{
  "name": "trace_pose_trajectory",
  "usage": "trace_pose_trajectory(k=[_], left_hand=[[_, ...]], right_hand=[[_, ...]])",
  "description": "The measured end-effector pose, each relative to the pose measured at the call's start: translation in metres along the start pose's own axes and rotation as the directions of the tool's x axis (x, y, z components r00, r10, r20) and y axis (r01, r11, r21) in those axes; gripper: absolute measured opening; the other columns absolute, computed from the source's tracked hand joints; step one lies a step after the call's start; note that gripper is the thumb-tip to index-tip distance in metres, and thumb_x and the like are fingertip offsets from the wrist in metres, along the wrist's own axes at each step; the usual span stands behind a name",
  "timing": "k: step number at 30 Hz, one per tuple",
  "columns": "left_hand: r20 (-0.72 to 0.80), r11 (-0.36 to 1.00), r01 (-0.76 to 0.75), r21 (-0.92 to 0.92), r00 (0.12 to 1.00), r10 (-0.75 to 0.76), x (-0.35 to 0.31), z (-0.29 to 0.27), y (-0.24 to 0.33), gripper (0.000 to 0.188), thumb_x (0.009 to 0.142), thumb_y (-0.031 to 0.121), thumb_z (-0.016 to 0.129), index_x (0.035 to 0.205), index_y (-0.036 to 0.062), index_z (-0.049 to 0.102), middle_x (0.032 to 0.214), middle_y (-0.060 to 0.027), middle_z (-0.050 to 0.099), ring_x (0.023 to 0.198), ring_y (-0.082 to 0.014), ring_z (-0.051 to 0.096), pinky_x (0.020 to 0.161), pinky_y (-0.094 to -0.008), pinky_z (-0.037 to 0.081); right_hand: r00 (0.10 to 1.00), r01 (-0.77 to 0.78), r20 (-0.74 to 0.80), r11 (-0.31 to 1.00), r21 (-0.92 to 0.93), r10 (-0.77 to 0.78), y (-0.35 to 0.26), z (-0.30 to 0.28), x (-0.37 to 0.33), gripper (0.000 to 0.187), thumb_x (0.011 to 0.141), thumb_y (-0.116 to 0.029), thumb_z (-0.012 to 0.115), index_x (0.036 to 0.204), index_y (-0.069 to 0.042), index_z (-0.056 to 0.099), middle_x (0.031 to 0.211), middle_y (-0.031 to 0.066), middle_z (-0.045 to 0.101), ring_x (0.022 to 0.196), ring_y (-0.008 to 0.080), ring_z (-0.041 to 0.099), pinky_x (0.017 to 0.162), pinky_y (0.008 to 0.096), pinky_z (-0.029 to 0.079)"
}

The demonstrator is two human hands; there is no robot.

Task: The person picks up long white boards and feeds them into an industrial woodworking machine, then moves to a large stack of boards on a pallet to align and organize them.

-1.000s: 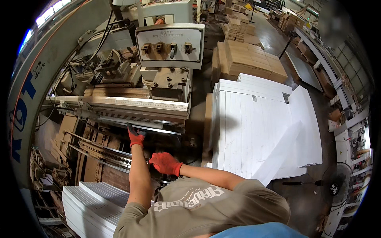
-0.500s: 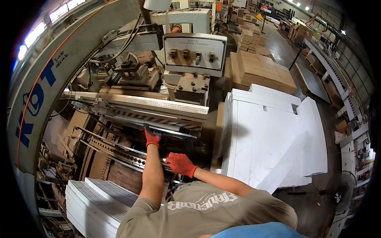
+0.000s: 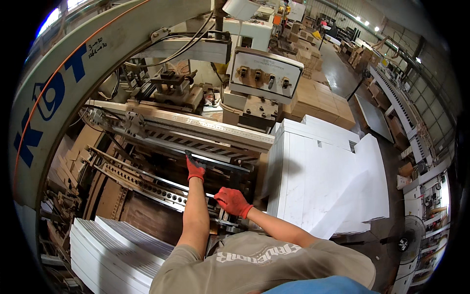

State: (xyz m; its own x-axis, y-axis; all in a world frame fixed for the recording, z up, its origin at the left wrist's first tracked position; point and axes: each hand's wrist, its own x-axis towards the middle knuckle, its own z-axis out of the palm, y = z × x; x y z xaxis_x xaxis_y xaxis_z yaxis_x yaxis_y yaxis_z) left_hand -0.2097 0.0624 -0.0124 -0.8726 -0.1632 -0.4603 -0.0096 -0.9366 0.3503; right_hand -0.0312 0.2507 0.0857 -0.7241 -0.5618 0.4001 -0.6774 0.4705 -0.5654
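Note:
My left hand (image 3: 195,169), in a red glove with dark fingertips, reaches over the machine bed. Its fingers are stretched out against or just beside a thin metal bar (image 3: 223,163); contact is hard to make out. Closer to my body, my right hand (image 3: 234,202), in a red glove too, is closed with bent fingers. It sits by the near end of a metal rail with a row of round holes (image 3: 164,195). Whatever those fingers hold, if anything, is hidden.
A panel with several knobs (image 3: 266,76) stands ahead. To the right is a tall stack of white boards (image 3: 318,166), with brown cardboard (image 3: 323,105) behind it. More white boards (image 3: 112,250) lie at lower left. A large machine arm (image 3: 49,98) curves up the left side; a fan (image 3: 409,240) stands far right.
The view has turned slightly, so the machine appears farther right and the white stack farther left. Both hands stay at nearly the same places on the machine, the right one still closed.

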Motion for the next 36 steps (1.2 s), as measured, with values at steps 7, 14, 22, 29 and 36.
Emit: trace_pose_trajectory(k=[7,14,22,29,36], left_hand=[[0.022,0.999,0.006,-0.039,1.0,-0.005,0.009,-0.006,0.001,0.063,0.081,0.061,0.065,0.125,0.0172,0.054,0.12,-0.0059,0.058,0.107,-0.0281,0.054,0.099,-0.0466,0.043],[0.321,0.266,-0.486,0.832,0.814,0.483,0.008,-0.043,0.001,0.069,0.09,0.056,0.055,0.143,0.0153,0.04,0.147,-0.0095,0.04,0.129,-0.0263,0.042,0.105,-0.0439,0.037],[0.156,0.999,-0.021,0.049,0.988,0.013,-0.015,-0.043,0.002,0.035,0.088,0.052,0.061,0.092,0.018,0.056,0.074,0.002,0.05,0.067,-0.0177,0.051,0.061,-0.0366,0.046],[0.067,0.983,0.029,-0.182,0.998,-0.017,-0.081,-0.009,0.01,0.049,0.084,0.053,0.066,0.11,0.0153,0.049,0.097,-0.0045,0.055,0.087,-0.0249,0.054,0.078,-0.0428,0.048],[0.176,0.99,0.047,-0.135,0.984,-0.023,-0.081,-0.009,0.011,0.044,0.085,0.05,0.067,0.107,0.0157,0.05,0.104,-0.0069,0.06,0.089,-0.0261,0.058,0.078,-0.0446,0.051]], right_hand=[[1.0,0.023,-0.014,0.999,-0.034,-0.023,0.001,0.004,0.004,0.012,0.08,-0.012,0.065,0.092,-0.012,0.064,0.085,0.0073,0.059,0.079,0.0293,0.061,0.066,0.0391,0.051],[0.998,0.067,0.009,0.997,-0.041,-0.067,-0.017,0.004,0.013,0.013,0.078,-0.01,0.064,0.09,-0.013,0.063,0.085,0.0098,0.06,0.079,0.0311,0.061,0.067,0.0404,0.05],[1.0,-0.005,0.003,0.998,-0.055,0.005,-0.016,0.01,0.013,0.011,0.077,-0.007,0.067,0.088,-0.011,0.064,0.084,0.0085,0.059,0.074,0.0289,0.062,0.064,0.0368,0.05],[0.998,-0.036,-0.044,0.997,-0.063,0.033,-0.007,0.01,0.018,0.012,0.082,-0.012,0.064,0.094,-0.012,0.063,0.096,0.0083,0.06,0.082,0.0308,0.062,0.069,0.0389,0.051],[0.827,-0.301,-0.437,0.935,0.188,0.354,0.06,0.032,0.049,0.04,0.089,-0.013,0.062,0.125,0.0,0.049,0.133,0.0183,0.047,0.126,0.0307,0.043,0.108,0.0388,0.033]])
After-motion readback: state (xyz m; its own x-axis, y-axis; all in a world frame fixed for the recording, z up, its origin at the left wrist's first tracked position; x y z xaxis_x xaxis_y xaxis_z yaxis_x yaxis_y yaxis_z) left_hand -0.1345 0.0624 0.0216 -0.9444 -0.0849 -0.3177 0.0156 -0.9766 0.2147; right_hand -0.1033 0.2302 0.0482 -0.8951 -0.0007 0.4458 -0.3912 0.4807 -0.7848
